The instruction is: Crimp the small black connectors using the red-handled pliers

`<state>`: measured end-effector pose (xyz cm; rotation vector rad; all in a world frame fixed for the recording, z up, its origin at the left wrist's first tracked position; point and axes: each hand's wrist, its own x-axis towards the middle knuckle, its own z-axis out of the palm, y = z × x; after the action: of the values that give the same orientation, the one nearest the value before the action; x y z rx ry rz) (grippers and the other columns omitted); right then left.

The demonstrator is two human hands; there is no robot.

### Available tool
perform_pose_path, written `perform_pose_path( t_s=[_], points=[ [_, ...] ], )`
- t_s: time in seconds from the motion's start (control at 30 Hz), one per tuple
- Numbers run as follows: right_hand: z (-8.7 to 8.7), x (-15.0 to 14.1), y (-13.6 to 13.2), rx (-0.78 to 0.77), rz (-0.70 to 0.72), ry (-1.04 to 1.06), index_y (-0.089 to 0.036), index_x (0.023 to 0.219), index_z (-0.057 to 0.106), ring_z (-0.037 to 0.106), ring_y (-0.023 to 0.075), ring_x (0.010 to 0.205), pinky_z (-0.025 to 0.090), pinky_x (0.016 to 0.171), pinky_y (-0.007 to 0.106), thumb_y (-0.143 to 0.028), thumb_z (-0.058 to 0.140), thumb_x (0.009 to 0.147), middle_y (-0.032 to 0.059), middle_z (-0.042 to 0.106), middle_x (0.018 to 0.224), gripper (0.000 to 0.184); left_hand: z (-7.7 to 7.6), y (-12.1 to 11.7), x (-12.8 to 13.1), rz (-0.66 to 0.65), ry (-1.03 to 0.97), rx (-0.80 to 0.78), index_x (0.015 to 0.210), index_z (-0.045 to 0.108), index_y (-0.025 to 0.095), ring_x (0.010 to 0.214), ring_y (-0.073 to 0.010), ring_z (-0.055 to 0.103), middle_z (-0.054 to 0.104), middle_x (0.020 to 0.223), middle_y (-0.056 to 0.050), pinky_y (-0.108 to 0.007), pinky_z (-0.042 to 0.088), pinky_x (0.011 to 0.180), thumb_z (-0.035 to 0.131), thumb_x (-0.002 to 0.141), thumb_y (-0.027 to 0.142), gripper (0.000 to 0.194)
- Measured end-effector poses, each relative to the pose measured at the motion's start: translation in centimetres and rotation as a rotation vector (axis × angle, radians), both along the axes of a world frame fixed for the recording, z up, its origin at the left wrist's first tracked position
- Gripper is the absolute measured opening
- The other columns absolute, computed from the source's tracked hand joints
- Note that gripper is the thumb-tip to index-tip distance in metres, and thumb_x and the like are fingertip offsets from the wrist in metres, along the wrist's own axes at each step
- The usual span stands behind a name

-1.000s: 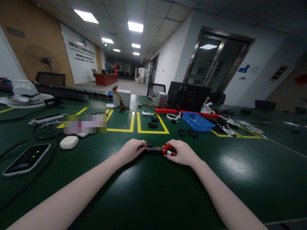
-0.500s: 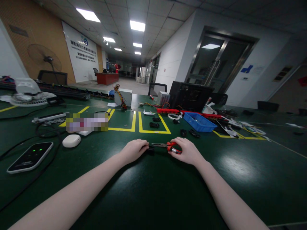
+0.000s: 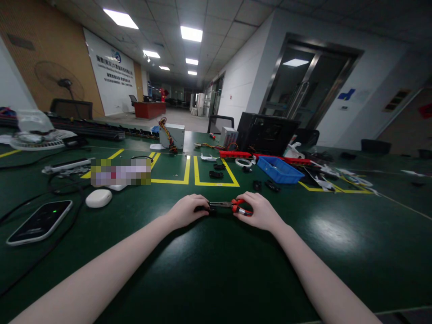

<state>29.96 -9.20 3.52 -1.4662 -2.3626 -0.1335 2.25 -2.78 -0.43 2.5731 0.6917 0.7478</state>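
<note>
My right hand [image 3: 259,210] is closed around the red handles of a pair of needle-nose pliers [image 3: 236,206]. The jaws point left and reach a small black part [image 3: 211,210] at the fingertips of my left hand [image 3: 189,209]. That hand pinches the black part, whose exact kind I cannot make out; the fingers partly hide it. Whether the jaw tips grip it I cannot tell. Beyond my hands, several small black pieces [image 3: 216,174] lie inside and beside a yellow-taped outline [image 3: 216,184] on the green table [image 3: 216,279].
A blue tray [image 3: 280,171] stands ahead to the right, near a black case [image 3: 266,134]. A power supply [image 3: 173,136] with bundled wires sits at the back. On the left lie a white oval case [image 3: 98,198], a phone-like device [image 3: 39,222] and black cables.
The pliers have shifted slightly left, bringing their jaw tips up to my left fingers and the black part. The left thumb has moved lower on that part.
</note>
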Motion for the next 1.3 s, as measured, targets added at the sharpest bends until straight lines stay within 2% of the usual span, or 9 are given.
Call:
perform_pose_path(
  t_s=[0.33,0.63,0.87,1.1,1.3],
  points=[
    [-0.3,-0.5,0.1,-0.007,0.038,0.013,-0.021,0.104,0.061,0.059,0.0228,0.090,0.043,0.080,0.036,-0.041,0.065,0.078,0.0076,0.066,0.100,0.033,-0.3,0.3,-0.1,0.004,-0.087,-0.090,0.095,0.070,0.019,0.095,-0.0189,0.064,0.066,0.108,-0.005,-0.034,0.051,0.090,0.065,0.086,0.023,0.011],
    [0.1,-1.3,-0.3,-0.015,0.014,-0.039,-0.020,0.098,0.061,0.058,0.0203,0.082,0.041,0.075,0.034,-0.037,0.063,0.078,0.0064,0.066,0.097,0.026,-0.5,0.5,-0.1,0.010,-0.123,-0.108,0.093,0.069,0.018,0.095,-0.0191,0.065,0.066,0.109,-0.006,-0.034,0.051,0.090,0.068,0.083,0.019,0.010],
    [-0.5,-1.0,0.1,-0.085,-0.018,-0.041,-0.022,0.097,0.059,0.058,0.0183,0.075,0.040,0.068,0.031,-0.040,0.063,0.078,0.0032,0.066,0.088,0.026,-0.5,0.4,0.0,0.023,-0.123,-0.064,0.099,0.067,0.018,0.098,-0.0202,0.063,0.066,0.106,-0.006,-0.035,0.050,0.090,0.068,0.081,0.015,0.018],
    [-0.3,-1.0,0.0,-0.146,-0.029,-0.010,-0.023,0.095,0.059,0.057,0.0185,0.074,0.039,0.066,0.030,-0.041,0.061,0.080,0.0023,0.065,0.085,0.023,-0.5,0.3,0.0,0.022,-0.110,-0.061,0.104,0.064,0.020,0.099,-0.0200,0.061,0.066,0.106,-0.005,-0.034,0.049,0.091,0.064,0.087,0.019,0.017],
    [0.1,-0.9,-0.2,-0.143,-0.026,-0.008,-0.022,0.097,0.058,0.057,0.0198,0.078,0.040,0.069,0.033,-0.037,0.061,0.081,0.0043,0.065,0.091,0.023,-0.1,0.0,0.0,-0.041,-0.127,-0.071,0.097,0.064,0.017,0.097,-0.0184,0.062,0.065,0.109,-0.005,-0.030,0.049,0.090,0.057,0.093,0.018,0.009]
  ],
)
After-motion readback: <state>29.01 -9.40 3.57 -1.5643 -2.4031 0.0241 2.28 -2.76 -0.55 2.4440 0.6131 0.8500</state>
